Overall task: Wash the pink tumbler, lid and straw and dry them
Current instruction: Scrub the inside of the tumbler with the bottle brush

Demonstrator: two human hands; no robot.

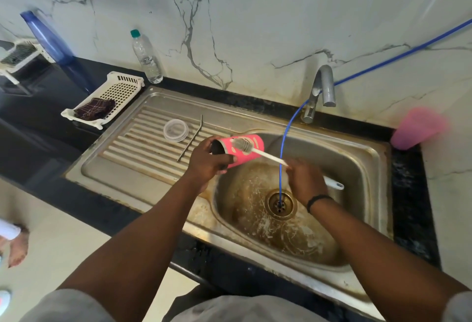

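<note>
My left hand [207, 159] grips the pink tumbler [251, 151], which lies on its side over the left edge of the sink basin [362, 168], its dark open end toward my palm. My right hand [305, 181] holds a white bottle brush [258, 151] by its handle. The bristle head rests against the tumbler's outer wall. The clear round lid [175, 130] and the metal straw [190, 139] lie on the ribbed drainboard [132, 143] to the left.
A thin blue hose [286, 130] runs from the wall past the tap [320, 91] down into the drain. A white basket [120, 89] with a dark checked cloth [95, 109] sits on the counter at left, beside a water bottle [147, 58]. A pink cup [419, 127] stands at right.
</note>
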